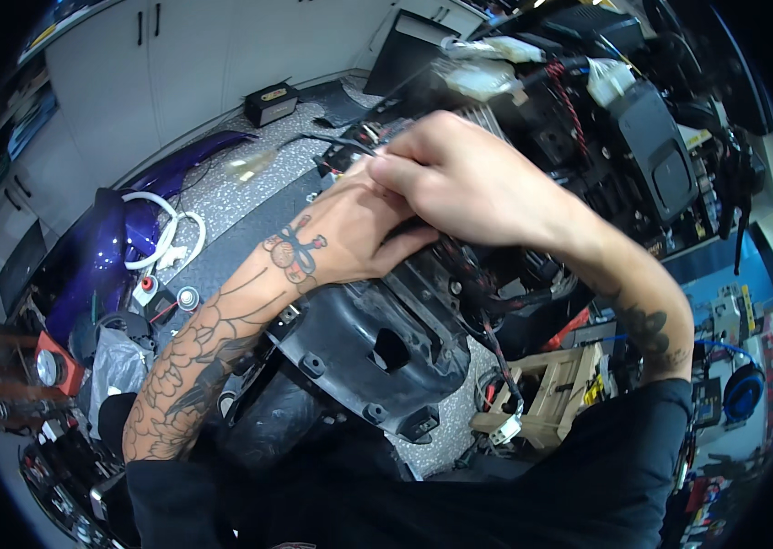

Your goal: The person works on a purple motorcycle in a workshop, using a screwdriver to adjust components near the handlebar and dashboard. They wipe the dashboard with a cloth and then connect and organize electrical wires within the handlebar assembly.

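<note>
My right hand is closed in a pinch, and a thin black cable runs out to the left from its fingertips. Near the cable's far end a pale, see-through piece is smeared by motion. Against the right hand, slightly lower, lies my left hand, its thumb curled inward; my right hand hides its fingertips, so what they grip cannot be made out. Both hands are above the stripped body of a motorcycle. Below them is its black plastic fender, and a wiring harness hangs beside them.
Purple bodywork and a white hose ring lie at the left. A wooden crate stands on the speckled floor at the lower right, near a dangling white connector. Grey cabinets line the back; a black box sits before them.
</note>
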A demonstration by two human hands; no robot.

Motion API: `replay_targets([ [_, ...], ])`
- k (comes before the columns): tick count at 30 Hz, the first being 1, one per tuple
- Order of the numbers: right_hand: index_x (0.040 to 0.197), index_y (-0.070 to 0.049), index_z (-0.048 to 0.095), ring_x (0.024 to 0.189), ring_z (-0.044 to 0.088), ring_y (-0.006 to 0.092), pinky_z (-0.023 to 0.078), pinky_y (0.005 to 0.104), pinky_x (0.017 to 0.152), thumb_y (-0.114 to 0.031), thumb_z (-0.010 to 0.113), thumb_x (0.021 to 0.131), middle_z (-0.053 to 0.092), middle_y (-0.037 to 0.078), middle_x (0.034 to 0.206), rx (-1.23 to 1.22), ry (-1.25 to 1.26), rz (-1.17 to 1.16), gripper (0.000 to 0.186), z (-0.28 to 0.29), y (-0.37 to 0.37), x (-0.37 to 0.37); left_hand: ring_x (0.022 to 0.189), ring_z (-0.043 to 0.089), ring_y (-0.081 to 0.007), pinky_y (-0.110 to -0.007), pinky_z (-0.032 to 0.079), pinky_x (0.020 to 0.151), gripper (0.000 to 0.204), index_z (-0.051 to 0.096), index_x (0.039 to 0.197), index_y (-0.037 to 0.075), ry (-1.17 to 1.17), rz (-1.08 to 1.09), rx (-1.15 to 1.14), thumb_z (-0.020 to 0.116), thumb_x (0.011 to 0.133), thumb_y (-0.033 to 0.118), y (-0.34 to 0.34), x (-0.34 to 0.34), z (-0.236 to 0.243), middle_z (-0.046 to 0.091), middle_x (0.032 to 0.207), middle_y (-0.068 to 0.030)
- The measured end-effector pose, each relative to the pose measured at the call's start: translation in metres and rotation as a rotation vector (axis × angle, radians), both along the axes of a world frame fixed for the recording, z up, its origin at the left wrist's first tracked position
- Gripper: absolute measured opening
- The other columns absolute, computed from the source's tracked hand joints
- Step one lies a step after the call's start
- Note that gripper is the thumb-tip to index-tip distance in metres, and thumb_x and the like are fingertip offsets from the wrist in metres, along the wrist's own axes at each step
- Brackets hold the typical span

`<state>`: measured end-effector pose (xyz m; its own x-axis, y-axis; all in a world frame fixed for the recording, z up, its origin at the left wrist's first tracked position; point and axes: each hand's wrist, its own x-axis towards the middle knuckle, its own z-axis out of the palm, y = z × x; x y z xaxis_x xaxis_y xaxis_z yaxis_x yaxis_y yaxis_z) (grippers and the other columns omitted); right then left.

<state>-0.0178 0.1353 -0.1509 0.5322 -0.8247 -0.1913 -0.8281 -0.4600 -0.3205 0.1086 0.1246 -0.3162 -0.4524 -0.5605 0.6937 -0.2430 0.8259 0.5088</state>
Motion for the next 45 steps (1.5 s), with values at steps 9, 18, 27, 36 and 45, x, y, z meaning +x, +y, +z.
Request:
replay_targets([
  [9, 0.079, 0.002, 0.061, 0.053, 0.055, 0.0325, 0.044, 0.0435, 0.054, -0.015, 0.061, 0.106, 0.055, 0.017, 0.061, -0.084, -0.269, 0.202, 0.033, -0.013, 0.069, -0.054, 0.119, 0.065, -0.0334, -0.051, 0.04, 0.125, 0.022, 0.074, 0.115, 0.004, -0.026, 0.005, -0.296, 0.072, 0.095, 0.013, -0.012, -0.004, -0.001, 0.072, 0.11, -0.0115],
  [18, 0.084, 0.004, 0.067, 0.059, 0.053, 0.0142, 0.043, 0.0352, 0.057, -0.02, 0.068, 0.107, 0.054, 0.008, 0.062, -0.138, -0.238, -0.088, 0.033, 0.029, 0.122, -0.133, 0.118, 0.067, -0.0353, -0.053, 0.043, 0.125, 0.029, 0.076, 0.118, 0.006, -0.06, 0.005, -0.191, 0.082, 0.09, 0.013, -0.001, 0.004, 0.007, 0.075, 0.114, -0.0131],
  [27, 0.095, 0.002, 0.074, 0.069, 0.069, 0.0251, 0.052, 0.0364, 0.064, -0.009, 0.074, 0.099, 0.07, 0.012, 0.081, -0.213, -0.545, 0.071, 0.013, -0.035, 0.136, -0.185, 0.105, 0.072, -0.0158, -0.039, 0.046, 0.1, 0.019, 0.081, 0.109, 0.015, -0.227, 0.017, -0.373, 0.087, 0.091, 0.016, -0.008, 0.008, 0.026, 0.081, 0.109, 0.0039],
  [36, 0.095, 0.003, 0.076, 0.077, 0.071, 0.0308, 0.055, 0.0387, 0.076, -0.005, 0.082, 0.091, 0.073, 0.014, 0.083, -0.187, -0.662, 0.09, 0.011, -0.067, 0.136, -0.202, 0.1, 0.073, -0.0178, -0.04, 0.046, 0.099, 0.021, 0.079, 0.103, 0.013, -0.203, 0.018, -0.304, 0.088, 0.085, 0.01, -0.001, 0.003, 0.04, 0.08, 0.106, 0.0017],
  [45, 0.099, -0.001, 0.076, 0.071, 0.063, 0.025, 0.047, 0.0372, 0.077, -0.014, 0.087, 0.089, 0.066, 0.007, 0.082, -0.255, -0.679, 0.474, 0.02, -0.06, 0.118, -0.157, 0.095, 0.072, -0.0216, -0.039, 0.046, 0.098, 0.022, 0.08, 0.107, 0.007, -0.229, -0.001, -0.147, 0.087, 0.086, 0.01, 0.001, 0.001, 0.049, 0.079, 0.101, -0.0038],
])
